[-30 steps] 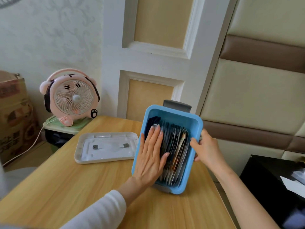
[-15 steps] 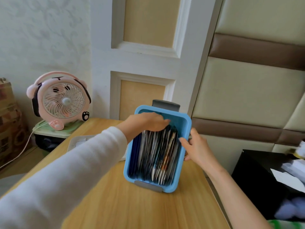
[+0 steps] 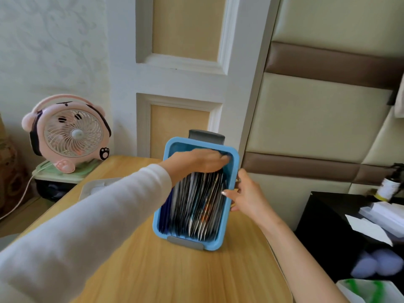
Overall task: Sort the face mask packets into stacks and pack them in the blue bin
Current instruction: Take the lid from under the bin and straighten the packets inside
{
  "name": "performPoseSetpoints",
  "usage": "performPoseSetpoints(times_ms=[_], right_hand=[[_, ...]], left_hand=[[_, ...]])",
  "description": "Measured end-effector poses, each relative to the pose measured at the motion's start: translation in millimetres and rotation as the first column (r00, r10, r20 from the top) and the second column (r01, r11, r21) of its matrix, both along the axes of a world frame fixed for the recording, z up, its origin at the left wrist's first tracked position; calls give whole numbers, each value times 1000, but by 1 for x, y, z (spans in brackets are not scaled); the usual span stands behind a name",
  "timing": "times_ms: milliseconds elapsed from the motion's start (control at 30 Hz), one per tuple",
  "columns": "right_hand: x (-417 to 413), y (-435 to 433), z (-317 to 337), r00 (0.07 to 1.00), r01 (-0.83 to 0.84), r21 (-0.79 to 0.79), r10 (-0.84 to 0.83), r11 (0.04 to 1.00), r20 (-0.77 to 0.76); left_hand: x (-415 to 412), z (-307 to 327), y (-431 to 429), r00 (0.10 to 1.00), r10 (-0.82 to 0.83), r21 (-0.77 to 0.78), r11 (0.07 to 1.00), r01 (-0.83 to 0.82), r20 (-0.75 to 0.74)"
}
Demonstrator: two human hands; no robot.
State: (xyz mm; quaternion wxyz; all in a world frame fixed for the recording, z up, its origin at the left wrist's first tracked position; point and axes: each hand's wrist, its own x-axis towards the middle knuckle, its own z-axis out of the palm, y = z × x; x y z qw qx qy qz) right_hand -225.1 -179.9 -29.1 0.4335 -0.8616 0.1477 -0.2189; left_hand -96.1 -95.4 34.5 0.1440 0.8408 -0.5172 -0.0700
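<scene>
A pink round plastic desk fan (image 3: pixel 70 133) stands left of the light wooden counter (image 3: pixel 153 270). On the counter, the left hand (image 3: pixel 196 160) lies flat, fingers extended, gripping nothing, atop the upright foil face mask packets (image 3: pixel 196 204) filling the blue rectangular plastic bin (image 3: pixel 225 219). The right hand (image 3: pixel 247 195) clasps the bin's right wall, its grip partly curled.

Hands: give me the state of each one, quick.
Left hand: open, palm down, reaching into the far end of the blue bin over the packets.
Right hand: grip closed on the bin's right wall.
</scene>
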Motion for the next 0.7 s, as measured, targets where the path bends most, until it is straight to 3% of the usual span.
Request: performPoseSetpoints(times_ms=[67, 167, 200, 267, 333, 367, 433, 567, 700], right_hand=[[-1, 0, 0, 1000, 10, -1, -10, 1000, 0], [-1, 2, 0, 1000, 21, 13, -21, 1000, 5], [-1, 3, -1, 1000, 23, 12, -23, 1000, 4], [-1, 3, -2, 999, 40, -17, -39, 999, 14], [1, 2, -3, 998, 55, -48, -54, 997, 26], [1, 2, -4, 998, 60, -52, -59, 997, 27], [3, 0, -5, 997, 71, -69, -70, 995, 28], [3, -1, -8, 997, 72, -69, -70, 995, 34], [2, -1, -8, 998, 65, -77, -63, 995, 31]], left_hand=[[-9, -7, 1, 996, -32, 35, 999, 29, 88], [-6, -10, 3, 998, -27, 63, 998, 23, 54], [-7, -9, 7, 997, -16, -5, 1000, 16, 81], [-18, -19, 16, 937, 98, -308, 951, 10, 335], [-50, -53, 34, 862, 257, -643, 760, 99, 436], [-69, -74, 43, 865, 291, -712, 694, 103, 409], [-86, -114, 48, 877, 323, -721, 692, 38, 357], [-83, -146, 32, 794, 410, -571, 815, -98, 448], [-82, -150, 24, 806, 437, -629, 770, -107, 398]])
